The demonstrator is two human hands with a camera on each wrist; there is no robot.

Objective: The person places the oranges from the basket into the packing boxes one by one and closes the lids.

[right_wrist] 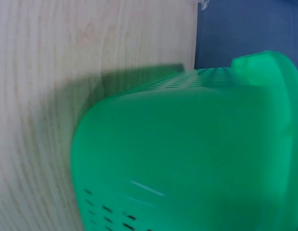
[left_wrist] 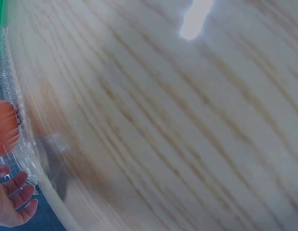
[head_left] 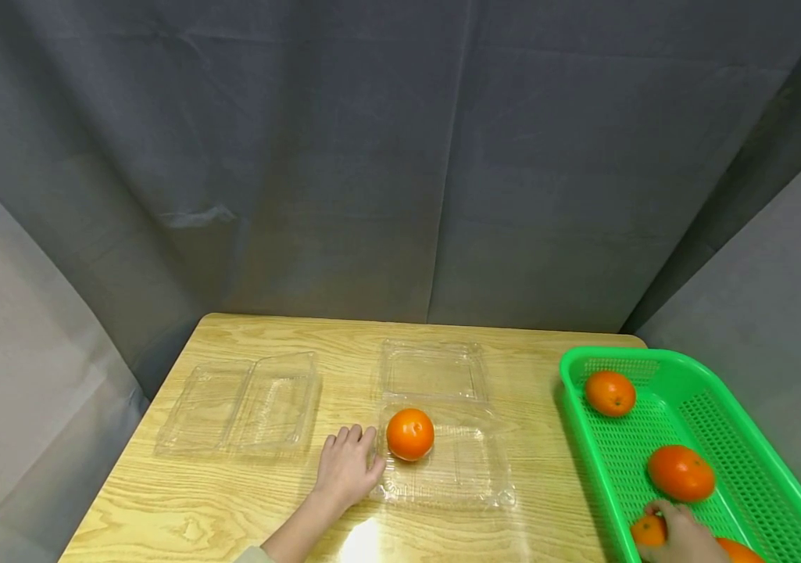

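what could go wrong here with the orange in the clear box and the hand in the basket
The orange sits near the left edge of the open clamshell box; the thin box could shift if the left hand beside it nudges it, and the orange could roll. The right hand grips an orange in the green basket, which overhangs the table edge and might tip.

Right hand (head_left: 681,539) cut off by the bottom edge, grip on the small orange (head_left: 648,530) unclear; fourth orange (head_left: 741,552) half cropped; left wrist view blurred, worktop (left_wrist: 187,125) grain smeared
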